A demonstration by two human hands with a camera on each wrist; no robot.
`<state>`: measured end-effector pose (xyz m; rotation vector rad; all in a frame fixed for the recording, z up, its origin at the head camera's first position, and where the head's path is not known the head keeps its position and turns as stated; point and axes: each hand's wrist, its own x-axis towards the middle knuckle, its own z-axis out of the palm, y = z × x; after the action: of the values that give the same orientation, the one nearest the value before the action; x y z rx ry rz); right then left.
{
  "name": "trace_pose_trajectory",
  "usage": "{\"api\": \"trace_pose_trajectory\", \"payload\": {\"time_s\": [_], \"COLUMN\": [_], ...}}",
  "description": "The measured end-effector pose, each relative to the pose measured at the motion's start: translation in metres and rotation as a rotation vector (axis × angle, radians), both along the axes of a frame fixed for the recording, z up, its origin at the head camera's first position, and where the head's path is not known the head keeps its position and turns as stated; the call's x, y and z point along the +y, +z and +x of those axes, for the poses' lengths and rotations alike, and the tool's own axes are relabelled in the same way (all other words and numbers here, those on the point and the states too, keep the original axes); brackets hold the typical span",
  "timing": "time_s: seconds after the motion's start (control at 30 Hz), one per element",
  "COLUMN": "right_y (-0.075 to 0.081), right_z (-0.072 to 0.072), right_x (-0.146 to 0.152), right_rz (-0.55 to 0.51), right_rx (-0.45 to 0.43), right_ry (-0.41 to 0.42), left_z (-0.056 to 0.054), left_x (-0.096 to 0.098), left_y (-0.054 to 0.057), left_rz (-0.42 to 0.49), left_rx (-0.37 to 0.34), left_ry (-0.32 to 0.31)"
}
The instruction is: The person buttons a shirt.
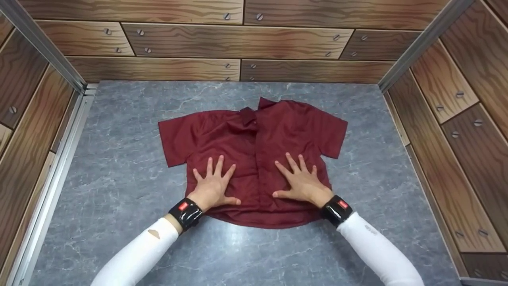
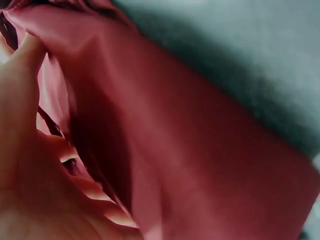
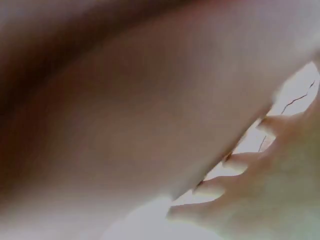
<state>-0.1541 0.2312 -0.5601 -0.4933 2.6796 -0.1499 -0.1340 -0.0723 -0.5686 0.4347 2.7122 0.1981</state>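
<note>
A dark red short-sleeved button shirt lies spread on the grey floor, collar away from me and curved hem toward me. In the head view my left hand rests on its lower left front, fingers straight and spread. On the lower right front lies my right hand, also with spread fingers. The left wrist view has red cloth filling the middle, with part of the left hand at the left edge. Blurred cloth covers much of the right wrist view, beside the right hand's fingers.
Wood-patterned panels form a wall behind the shirt, with more panels on both sides. Metal rails run along the left edge of the marbled grey surface. Black bands are strapped around both wrists, below them white sleeves.
</note>
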Motion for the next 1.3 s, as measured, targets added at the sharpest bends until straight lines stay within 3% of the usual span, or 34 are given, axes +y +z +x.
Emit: {"api": "trace_pose_trajectory", "payload": {"time_s": [0.1,0.17,0.3,0.4,0.57,0.67,0.77,0.9,1.0,1.2,1.3], "right_y": [0.011,0.023,0.045,0.053,0.049,0.044,0.039,0.034,0.03,0.024,0.022], "right_z": [-0.006,-0.016,-0.051,-0.083,-0.136,-0.157,-0.17,-0.176,-0.175,-0.166,-0.162], "right_x": [-0.003,-0.006,-0.013,-0.017,-0.021,-0.023,-0.025,-0.028,-0.03,-0.031,-0.03], "right_rz": [0.011,0.009,-0.029,-0.06,-0.095,-0.104,-0.116,-0.125,-0.112,-0.127,-0.174], "right_rx": [0.003,0.061,0.26,0.372,0.406,0.36,0.3,0.27,0.294,0.313,0.298], "right_ry": [0.015,0.028,0.029,0.002,-0.075,-0.122,-0.139,-0.121,-0.114,-0.187,-0.264], "left_z": [-0.005,-0.015,-0.053,-0.088,-0.134,-0.152,-0.163,-0.17,-0.17,-0.168,-0.168], "left_x": [-0.003,-0.005,-0.008,-0.009,-0.009,-0.007,-0.007,-0.009,-0.012,-0.02,-0.02], "left_y": [0.01,0.021,0.042,0.05,0.048,0.039,0.029,0.018,0.013,0.01,0.017], "left_rz": [0.003,0.041,0.142,0.176,0.186,0.197,0.194,0.176,0.183,0.188,0.215], "left_rx": [0.074,0.182,0.444,0.528,0.486,0.45,0.394,0.315,0.283,0.247,0.17], "left_ry": [-0.043,-0.067,-0.083,-0.073,-0.03,0.016,0.101,0.26,0.34,0.364,0.366]}}
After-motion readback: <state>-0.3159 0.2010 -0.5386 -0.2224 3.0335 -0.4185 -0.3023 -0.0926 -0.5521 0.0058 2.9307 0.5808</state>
